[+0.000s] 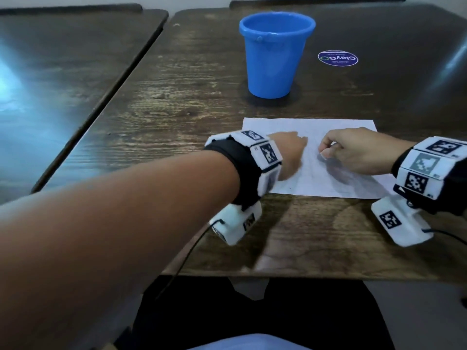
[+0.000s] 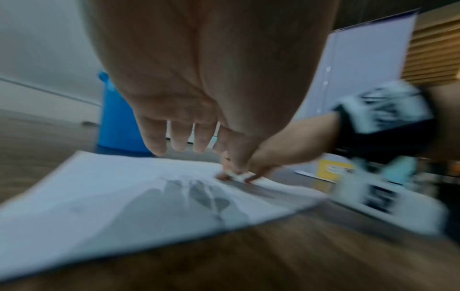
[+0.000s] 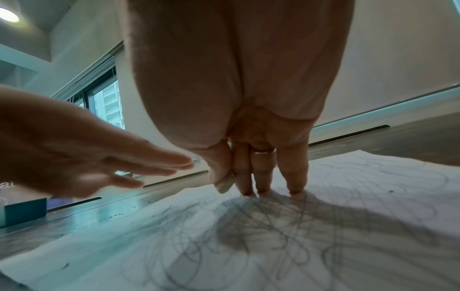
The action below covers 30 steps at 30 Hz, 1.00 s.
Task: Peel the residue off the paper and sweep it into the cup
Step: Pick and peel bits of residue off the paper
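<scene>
The small whitish piece (image 3: 225,184) pinched between my right thumb and forefinger looks like an eraser, though it could be a bit of the residue itself; I cannot tell which. It sits right at the surface of the scribbled paper (image 1: 328,173), over the densest patch of grey pencil loops. Loose residue is hard to make out: a few dark specks lie on the sheet's left part and on the table beside it in the right wrist view, nothing more certain.

My right hand (image 1: 358,152) has its other fingers (image 3: 295,183) curled down with their tips on the sheet. My left hand (image 1: 290,155) is flat and open, fingers straight and together, held just above the paper's left part; whether it touches, I cannot say, as the left wrist view is blurred.

The paper lies flat near the front edge of the dark wooden table (image 1: 177,102). The blue cup (image 1: 275,56) stands upright beyond the sheet's far edge, apart from it. A round sticker (image 1: 337,58) lies to the cup's right.

I judge I am in the loosening step, with sweeping not yet begun. Next I need the left palm holding the sheet steady while the right works the residue free, then gathers it toward the far edge for the cup.
</scene>
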Available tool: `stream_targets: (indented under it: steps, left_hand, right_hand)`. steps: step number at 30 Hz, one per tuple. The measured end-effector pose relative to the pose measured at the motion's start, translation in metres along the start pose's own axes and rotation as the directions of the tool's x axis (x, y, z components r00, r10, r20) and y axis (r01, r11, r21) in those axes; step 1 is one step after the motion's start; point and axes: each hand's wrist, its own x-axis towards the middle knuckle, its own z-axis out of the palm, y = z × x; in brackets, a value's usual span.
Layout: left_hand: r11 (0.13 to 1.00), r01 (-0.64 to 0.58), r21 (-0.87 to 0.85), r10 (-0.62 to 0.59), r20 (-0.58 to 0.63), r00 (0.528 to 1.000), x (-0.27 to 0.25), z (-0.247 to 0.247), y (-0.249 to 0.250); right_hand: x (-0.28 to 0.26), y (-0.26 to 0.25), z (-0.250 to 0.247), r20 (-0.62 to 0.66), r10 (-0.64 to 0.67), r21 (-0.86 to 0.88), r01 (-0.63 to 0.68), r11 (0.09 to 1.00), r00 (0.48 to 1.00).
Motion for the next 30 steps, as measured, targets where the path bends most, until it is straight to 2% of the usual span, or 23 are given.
stream_targets:
  steps: [3,6,9,12,16,18,20,22,23,25,27,30]
  left_hand:
    - [0.992,-0.115,-0.053,0.117,0.051,0.992,-0.021,0.022,0.034]
    - [0.993,-0.031,-0.111,0.056,0.23,0.972,-0.039,0.037,0.046]
    - [0.996,0.075,-0.041,-0.057,0.327,0.943,-0.045,0.045,0.039]
    - [0.971,0.233,-0.044,-0.209,0.307,0.928,-0.047,0.041,0.019]
    - [0.957,0.282,-0.065,-0.258,0.243,0.935,-0.037,0.028,0.011]
    - [0.964,0.222,-0.146,-0.196,0.173,0.965,-0.028,0.027,0.026]
    - [0.974,0.083,-0.213,-0.055,0.132,0.99,-0.023,0.029,0.046]
    - [0.97,-0.003,-0.242,0.046,0.173,0.984,-0.021,0.039,0.059]
    - [0.971,-0.009,-0.238,0.06,0.205,0.977,-0.018,0.047,0.059]
    - [0.98,0.031,-0.197,0.018,0.24,0.971,-0.015,0.06,0.047]
    - [0.977,0.142,-0.161,-0.102,0.235,0.967,-0.012,0.065,0.023]
    - [0.939,0.334,-0.078,-0.31,0.225,0.924,-0.015,0.049,-0.01]
  right_hand:
    - [-0.003,-0.002,-0.001,0.009,-0.02,-0.028,0.02,0.999,1.0]
    - [-0.006,-0.004,-0.002,0.016,-0.016,-0.02,0.017,1.0,1.0]
    - [-0.009,-0.006,-0.003,0.014,-0.005,-0.013,0.005,1.0,1.0]
    - [-0.011,-0.008,-0.001,0.008,0.002,-0.011,-0.002,1.0,1.0]
    - [-0.011,-0.009,0.0,0.004,0.003,-0.028,-0.003,1.0,1.0]
    - [-0.01,-0.008,0.001,0.002,0.002,-0.035,-0.002,0.999,1.0]
    - [-0.01,-0.008,0.001,-0.002,0.002,-0.037,-0.002,0.999,1.0]
    - [-0.01,-0.007,0.001,0.007,0.0,-0.036,0.0,0.999,1.0]
    - [-0.009,-0.007,0.001,0.011,0.001,-0.031,-0.001,1.0,1.0]
    - [-0.01,-0.007,0.001,0.015,0.009,-0.025,-0.008,1.0,1.0]
    - [-0.011,-0.008,0.001,0.015,0.018,-0.026,-0.018,1.0,1.0]
    - [-0.012,-0.009,0.002,0.015,0.02,-0.021,-0.019,1.0,1.0]
